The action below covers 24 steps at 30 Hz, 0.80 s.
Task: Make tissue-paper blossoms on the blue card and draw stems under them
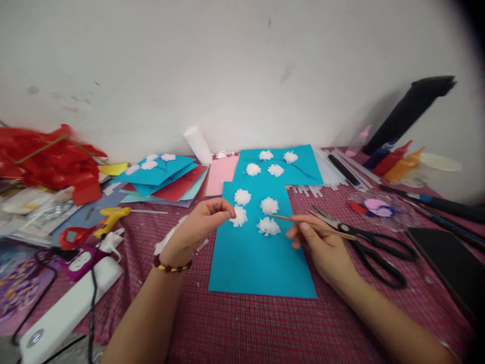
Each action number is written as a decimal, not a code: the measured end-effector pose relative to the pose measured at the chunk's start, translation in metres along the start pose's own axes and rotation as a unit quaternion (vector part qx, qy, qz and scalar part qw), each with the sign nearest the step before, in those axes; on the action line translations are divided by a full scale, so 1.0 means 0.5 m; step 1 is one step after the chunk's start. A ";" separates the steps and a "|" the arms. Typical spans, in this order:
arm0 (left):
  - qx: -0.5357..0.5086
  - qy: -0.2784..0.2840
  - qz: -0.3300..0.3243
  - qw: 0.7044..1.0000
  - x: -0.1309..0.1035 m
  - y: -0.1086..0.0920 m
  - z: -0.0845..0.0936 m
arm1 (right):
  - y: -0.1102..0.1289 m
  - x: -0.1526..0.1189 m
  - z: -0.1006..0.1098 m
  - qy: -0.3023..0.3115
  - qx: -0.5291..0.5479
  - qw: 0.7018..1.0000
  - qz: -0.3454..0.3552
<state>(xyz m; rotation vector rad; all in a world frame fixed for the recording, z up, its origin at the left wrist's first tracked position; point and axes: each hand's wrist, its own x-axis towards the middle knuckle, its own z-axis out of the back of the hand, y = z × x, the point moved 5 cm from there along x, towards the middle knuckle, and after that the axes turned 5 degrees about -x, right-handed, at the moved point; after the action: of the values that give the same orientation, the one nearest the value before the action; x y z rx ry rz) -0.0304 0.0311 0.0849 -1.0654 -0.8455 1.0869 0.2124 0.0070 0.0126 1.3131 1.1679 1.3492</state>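
Stick [316, 227] — thin, pale, wooden-looking — lies gripped in the right fingers [308, 232], its tip near the white tufts [269, 226] on the near blue sheet [261, 273]; the left fingers [231, 212], nearly closed, are at another tuft [239, 216].

Holds slender stick [338, 232] in right hand [324, 247]; with left hand [199, 225], possibly touches white tuft [240, 217] on blue sheet [259, 265].

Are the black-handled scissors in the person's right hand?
No, the right hand holds a thin stick, while the scissors lie on the checked cloth beside it.
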 end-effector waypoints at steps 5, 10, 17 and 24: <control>0.010 0.060 0.065 0.996 0.005 0.027 -0.076 | 0.018 -0.011 -0.026 0.049 -0.055 0.997 -0.033; 0.284 -0.043 -0.001 0.958 0.016 0.018 0.005 | 0.028 -0.009 -0.025 0.057 -0.085 0.994 -0.031; 0.532 0.016 0.032 0.846 -0.005 0.067 0.064 | 0.011 -0.011 -0.022 0.070 -0.075 0.994 -0.024; 0.611 -0.082 0.037 0.786 -0.020 0.087 0.064 | 0.014 -0.019 -0.032 0.098 -0.060 0.993 -0.004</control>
<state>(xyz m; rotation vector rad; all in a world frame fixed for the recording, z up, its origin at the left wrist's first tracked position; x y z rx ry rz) -0.0745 0.0342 0.0522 0.1122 -0.0780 1.4552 0.1970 -0.0039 0.0180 1.1086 1.2025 1.5446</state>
